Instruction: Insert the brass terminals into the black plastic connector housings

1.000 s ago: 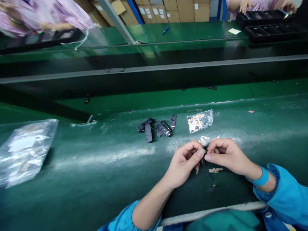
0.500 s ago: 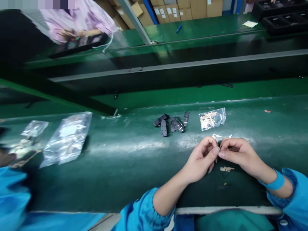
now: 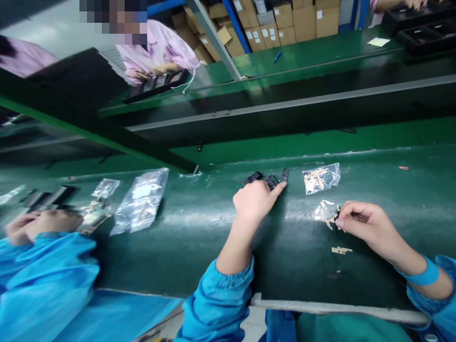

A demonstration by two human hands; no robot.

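Where the worktop (image 3: 171, 259) runs nearest the body: a tiny dark bit (image 3: 337, 274) lies on the near side of the right fingers, and a cluster of pale strips (image 3: 341, 250) lies between it and them.
Right hand (image 3: 366, 223): its fingers pinch a small dark piece (image 3: 337, 220) above the worktop.
Scattered pale pieces (image 3: 318, 209): just beside the right fingers, to their left and slightly beyond, some overlapping.
Left hand (image 3: 253, 199): it reaches over the black parts (image 3: 252, 178), the thumb tip at the near end of a black plate (image 3: 285, 175); the other fingers are hidden behind the hand, so I cannot tell whether they are spread or closed.
Black parts: bunched under and just beyond the left fingers.
Step in hand: probably taking up a black part with the left hand while the right holds the dark piece ready.
Next move: would call for a sure grip on one part, its neighbours undisturbed, and a steady right pinch.
Clear bag (image 3: 320, 179) of pale pieces: beyond the right fingers, right of the left ones, apart from both.
Blue pen (image 3: 277, 57): well beyond all the fingers, on the opposite counter.
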